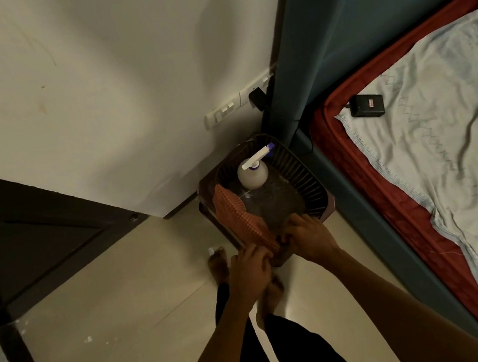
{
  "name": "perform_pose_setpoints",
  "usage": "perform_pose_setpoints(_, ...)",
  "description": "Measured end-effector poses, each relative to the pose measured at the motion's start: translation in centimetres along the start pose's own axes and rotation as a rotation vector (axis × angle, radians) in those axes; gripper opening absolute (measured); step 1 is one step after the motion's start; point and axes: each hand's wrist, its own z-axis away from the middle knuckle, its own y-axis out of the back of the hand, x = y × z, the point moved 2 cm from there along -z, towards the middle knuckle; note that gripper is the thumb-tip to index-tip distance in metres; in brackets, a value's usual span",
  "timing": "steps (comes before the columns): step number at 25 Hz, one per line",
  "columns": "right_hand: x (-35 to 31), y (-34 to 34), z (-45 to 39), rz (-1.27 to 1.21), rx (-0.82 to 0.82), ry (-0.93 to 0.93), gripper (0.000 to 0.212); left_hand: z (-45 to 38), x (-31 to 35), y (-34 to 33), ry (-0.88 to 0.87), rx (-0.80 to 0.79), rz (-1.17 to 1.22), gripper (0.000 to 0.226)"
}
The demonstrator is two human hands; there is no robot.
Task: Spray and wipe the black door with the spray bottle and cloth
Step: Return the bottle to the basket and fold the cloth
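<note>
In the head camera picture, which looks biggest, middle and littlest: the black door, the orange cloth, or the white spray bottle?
1. Black panelled door: biggest by far.
2. Orange checked cloth: middle.
3. White plastic spray bottle with a purple nozzle: littlest, though it stands farther from the camera than the cloth, so the two may be closer in size than they look.

— What do I see of the person from here?

— Both forearms are bare, no sleeves, no watch or ring on the left hand (251, 269) or the right hand (309, 240). I see dark trousers on the legs, and the feet are bare.
</note>
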Motion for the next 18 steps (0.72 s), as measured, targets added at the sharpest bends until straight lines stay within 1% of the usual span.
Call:
perform_pose_setpoints(2, 0.1, 0.1, 0.6, -0.109, 0.082, -0.038, 0.024, -0.1, -0.9, 0.7, 0.071, 0.028, 0.133, 0.017)
perform_pose_setpoints(4, -0.9, 0.4, 0.8, -0.214, 0.158, -0.071, 0.027, -1.2, -2.2, 2.3, 0.177, 0.156, 0.27, 0.023)
perform_pose_setpoints(6, -2.8, 0.3, 0.4, -0.215, 0.133, -0.079, 0.038, -3.5, -3.4, 4.5, 0.236, 0.236, 0.335, 0.035)
perform_pose_setpoints(8, -4.6, -0.1, -0.2, -0.118, 0.066, -0.099, 0.046, -6.8, -4.4, 6.5, 0.263, 0.197, 0.372, 0.045)
perform_pose_setpoints(10, -5.6, -0.5, -0.4, -0.024, 0.028, -0.118, 0.045, -9.8, -4.9, 7.7, 0.263, 0.097, 0.337, 0.044)
perform_pose_setpoints(13, -5.5, -0.9, 0.0, -0.018, 0.037, -0.183, 0.042, -12.5, -4.6, 8.0, 0.251, -0.061, 0.147, 0.049)
perform_pose_setpoints(18, -5.1, -1.0, 0.6, -0.021, 0.046, -0.2, 0.045, -13.1, -4.8, 8.3, 0.251, -0.169, -0.127, 0.068)
